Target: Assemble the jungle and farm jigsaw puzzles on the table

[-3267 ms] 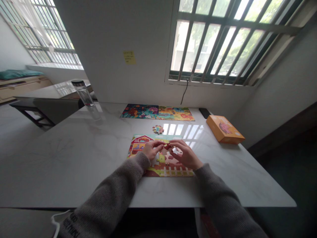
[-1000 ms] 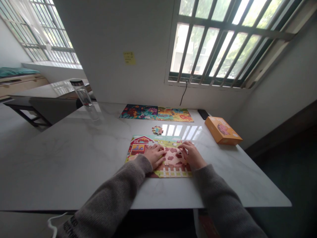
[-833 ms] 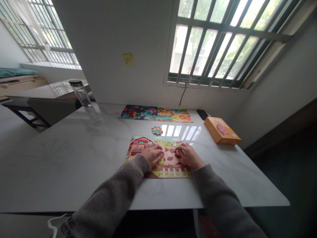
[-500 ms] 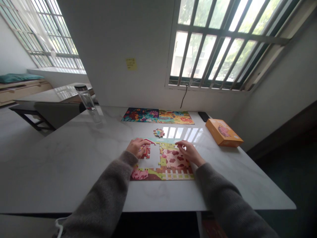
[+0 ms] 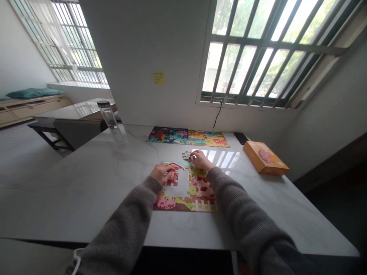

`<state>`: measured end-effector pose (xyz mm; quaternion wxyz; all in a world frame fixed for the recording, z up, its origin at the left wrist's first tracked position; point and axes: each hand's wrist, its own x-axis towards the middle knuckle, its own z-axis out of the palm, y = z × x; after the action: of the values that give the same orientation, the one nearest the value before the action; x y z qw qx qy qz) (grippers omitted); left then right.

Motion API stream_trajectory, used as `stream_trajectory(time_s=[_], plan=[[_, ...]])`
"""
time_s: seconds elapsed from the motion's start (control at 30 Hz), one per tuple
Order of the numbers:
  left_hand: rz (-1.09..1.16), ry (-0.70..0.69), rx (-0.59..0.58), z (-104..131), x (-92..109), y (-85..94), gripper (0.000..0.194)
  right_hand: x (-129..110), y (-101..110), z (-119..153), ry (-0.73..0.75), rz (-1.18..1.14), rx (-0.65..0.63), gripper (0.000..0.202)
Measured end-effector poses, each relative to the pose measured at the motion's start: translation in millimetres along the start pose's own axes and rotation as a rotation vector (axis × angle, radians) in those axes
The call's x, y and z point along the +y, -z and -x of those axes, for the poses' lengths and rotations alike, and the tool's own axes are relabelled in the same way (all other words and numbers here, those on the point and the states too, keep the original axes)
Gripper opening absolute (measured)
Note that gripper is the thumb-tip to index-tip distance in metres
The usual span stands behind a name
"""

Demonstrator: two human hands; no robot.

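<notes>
A partly filled jigsaw puzzle (image 5: 203,206) of farm animals lies on the marble-patterned table, with a gap in its middle left where the pale tabletop shows. My left hand (image 5: 161,172) rests at the puzzle's upper left, by the red barn; its thumb and fingers are apart and hold nothing. Above the puzzle is a small pile of loose puzzle pieces (image 5: 185,154). My right hand (image 5: 201,160) reaches over the puzzle to this pile, thumb and fingertips pinched on a piece at its right side. The right forearm covers the puzzle's right edge.
Behind the pile lie two joined colourful picture panels (image 5: 169,136). On the right are an orange box (image 5: 265,157) and a black phone (image 5: 241,138). A clear bottle (image 5: 109,115) stands at the back left. The table's front edge (image 5: 183,247) runs near me.
My right hand has moved from the puzzle's upper right, left and away from me, to the loose pieces. My left hand has stayed by the barn. The camera view has shifted slightly.
</notes>
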<state>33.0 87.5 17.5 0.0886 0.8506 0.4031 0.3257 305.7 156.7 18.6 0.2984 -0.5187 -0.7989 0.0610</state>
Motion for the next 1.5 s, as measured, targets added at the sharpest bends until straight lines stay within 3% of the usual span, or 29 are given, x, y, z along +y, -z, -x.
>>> stream_trajectory(time_s=[0.17, 0.33, 0.47, 0.57, 0.77, 0.9, 1.13, 1.33, 1.5], plan=[[0.01, 0.0, 0.001, 0.4, -1.4, 0.2, 0.021, 5.4, -10.6, -6.4, -0.051, -0.004, 0.003, 0.009], [0.036, -0.014, 0.03, -0.7, 0.8, 1.6, 0.022, -0.9, -0.9, -0.2, -0.073, -0.029, 0.062, 0.014], [0.156, 0.065, 0.097, -1.7, 9.0, 3.8, 0.023, -31.3, 13.4, 18.4, -0.031, -0.063, 0.103, 0.02], [0.297, 0.162, 0.116, -1.9, 18.7, 3.0, 0.023, -63.8, 24.1, 42.6, 0.096, -0.136, 0.133, 0.022], [0.681, 0.319, -0.022, -2.8, 38.3, -4.5, 0.038, -106.1, 34.8, 89.8, 0.147, -0.12, 0.224, 0.039], [0.801, 0.277, -0.072, -3.3, 41.9, -9.4, 0.041, -115.2, 32.7, 102.8, 0.128, -0.089, 0.303, 0.044], [0.883, 0.328, -0.071, -2.9, 40.1, -12.3, 0.042, -109.6, 35.4, 110.3, 0.178, -0.223, 0.241, 0.045], [0.689, 0.143, -0.172, -3.0, 40.4, -6.5, 0.034, -107.9, 51.5, 112.8, 0.293, -0.21, 0.065, 0.045], [0.683, 0.173, -0.166, -3.0, 38.9, -7.1, 0.032, -109.8, 54.6, 115.4, 0.313, -0.203, 0.033, 0.037]])
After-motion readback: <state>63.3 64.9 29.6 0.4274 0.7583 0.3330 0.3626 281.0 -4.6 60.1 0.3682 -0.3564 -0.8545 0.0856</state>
